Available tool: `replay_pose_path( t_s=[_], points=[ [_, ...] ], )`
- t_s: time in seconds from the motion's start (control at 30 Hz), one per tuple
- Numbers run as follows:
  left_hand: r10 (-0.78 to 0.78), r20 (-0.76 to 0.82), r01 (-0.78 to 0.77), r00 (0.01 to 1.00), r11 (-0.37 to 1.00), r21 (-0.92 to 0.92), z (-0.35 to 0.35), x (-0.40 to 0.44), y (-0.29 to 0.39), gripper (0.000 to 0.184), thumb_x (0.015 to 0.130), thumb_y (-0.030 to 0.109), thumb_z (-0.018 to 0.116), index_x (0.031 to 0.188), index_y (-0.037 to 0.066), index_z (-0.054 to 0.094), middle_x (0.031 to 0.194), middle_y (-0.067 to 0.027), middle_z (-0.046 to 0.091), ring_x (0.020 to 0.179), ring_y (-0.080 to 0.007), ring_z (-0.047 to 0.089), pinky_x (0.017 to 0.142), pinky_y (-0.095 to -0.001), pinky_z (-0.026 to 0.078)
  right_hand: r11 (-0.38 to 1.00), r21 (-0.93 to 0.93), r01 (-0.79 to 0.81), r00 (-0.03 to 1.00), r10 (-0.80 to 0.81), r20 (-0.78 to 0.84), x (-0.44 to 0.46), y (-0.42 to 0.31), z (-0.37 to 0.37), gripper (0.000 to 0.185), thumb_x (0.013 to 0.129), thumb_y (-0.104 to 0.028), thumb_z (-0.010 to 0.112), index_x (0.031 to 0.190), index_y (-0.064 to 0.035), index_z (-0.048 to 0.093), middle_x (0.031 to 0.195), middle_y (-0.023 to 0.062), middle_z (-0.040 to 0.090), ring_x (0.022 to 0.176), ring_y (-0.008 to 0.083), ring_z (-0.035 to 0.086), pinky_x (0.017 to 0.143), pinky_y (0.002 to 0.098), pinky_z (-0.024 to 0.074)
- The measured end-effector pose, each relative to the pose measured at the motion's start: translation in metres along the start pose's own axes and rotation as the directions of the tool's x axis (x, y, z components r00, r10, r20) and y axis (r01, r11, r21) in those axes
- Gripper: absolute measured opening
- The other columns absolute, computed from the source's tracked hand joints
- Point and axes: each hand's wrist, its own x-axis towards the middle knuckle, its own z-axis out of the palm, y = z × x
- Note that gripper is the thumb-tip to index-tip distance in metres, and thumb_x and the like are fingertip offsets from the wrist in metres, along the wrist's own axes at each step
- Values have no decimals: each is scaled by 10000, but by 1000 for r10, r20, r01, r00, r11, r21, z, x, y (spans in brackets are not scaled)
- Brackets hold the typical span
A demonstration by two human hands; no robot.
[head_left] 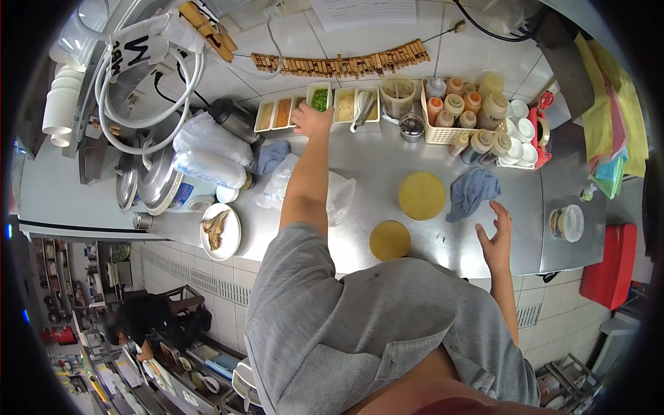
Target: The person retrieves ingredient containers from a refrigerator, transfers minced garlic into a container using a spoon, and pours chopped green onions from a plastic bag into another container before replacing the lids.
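Note:
My left hand [312, 120] reaches to the row of white containers at the back of the steel counter. Its fingers and thumb close around the near end of the white container of chopped green herbs [319, 99], partly hiding it. Beside it stand a container of orange-brown bits [282, 112] and one of pale shreds [344, 105]. My right hand [496, 235] is open above the counter's front part, fingers apart and nothing in them, just below a crumpled blue cloth [473, 192]. Two flat yellow discs [422, 196] lie on the counter left of that hand.
A plate with a brown piece of food [215, 230] stands left. Clear plastic bags [339, 197] lie under my left arm. A basket of sauce bottles [449, 133] is at the back right. A round tub [567, 223] stands at right. Another person [155, 321] is at lower left.

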Motion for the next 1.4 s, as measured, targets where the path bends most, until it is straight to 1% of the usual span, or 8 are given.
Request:
replay_pose_path(
  t_s=[0.17,0.4,0.77,0.87,0.97,1.1,1.23,1.4],
  points=[
    [-18,-6,18,1000,999,28,21,7,-21,1036,691,621,771,1517,127,386,1451,-189,373,1410,-359,298,1101,-643,232,994,-27,-109,994,109,1,-2,6,-3,622,828,-15,741,1402,-133,532,1475,78,492,1376,287,440,1073,485,424],
    [-31,160,23,987,999,49,9,18,-63,470,861,437,627,1284,241,687,1452,-107,443,1365,-310,349,1086,-631,241,991,-68,-118,993,119,22,-1,8,5,619,833,-25,743,1405,-137,533,1480,91,488,1378,293,443,1061,480,435],
    [-3,86,4,996,1000,-14,-4,9,-74,634,865,523,641,1430,241,581,1512,-185,413,1365,-390,381,1101,-605,283,993,-64,-95,995,96,19,-6,11,7,590,854,-74,751,1404,-145,548,1481,97,491,1364,308,465,1056,494,446],
    [370,475,-223,798,915,-337,-60,-6,-96,647,849,606,686,1326,169,666,1192,-172,688,1169,-363,592,1038,-497,420,991,-43,-126,992,127,23,-11,17,10,581,860,-97,755,1401,-146,549,1478,95,494,1358,312,469,1054,488,450],
    [561,409,-409,720,819,-403,-106,-68,-107,547,865,486,740,1276,129,689,1102,-140,713,1103,-307,632,967,-432,476,990,-82,-114,992,118,45,-17,25,8,571,861,-118,758,1394,-145,555,1466,98,507,1350,315,473,1051,475,453],
    [553,643,-203,530,819,-537,-135,-176,-106,470,783,285,857,1179,78,708,1035,-122,711,997,-270,670,889,-363,517,992,-125,-26,998,34,60,-21,30,11,561,852,-128,762,1378,-148,568,1434,99,540,1326,313,484,1026,462,464],
    [695,653,-780,301,573,-250,-118,-301,-107,897,633,234,928,1435,299,533,1490,-139,461,1311,-364,493,994,-567,485,995,-100,2,999,2,43,-28,42,12,570,810,-135,774,1346,-123,581,1408,151,554,1301,375,485,1117,456,370],
    [697,630,-830,342,539,-146,-85,-364,-102,1102,542,347,955,1506,383,421,1586,-182,289,1408,-457,343,994,-701,401,992,-116,54,998,-55,-5,-44,78,4,589,783,-178,777,1334,-100,584,1393,166,555,1275,404,487,1117,461,374]
  ],
)
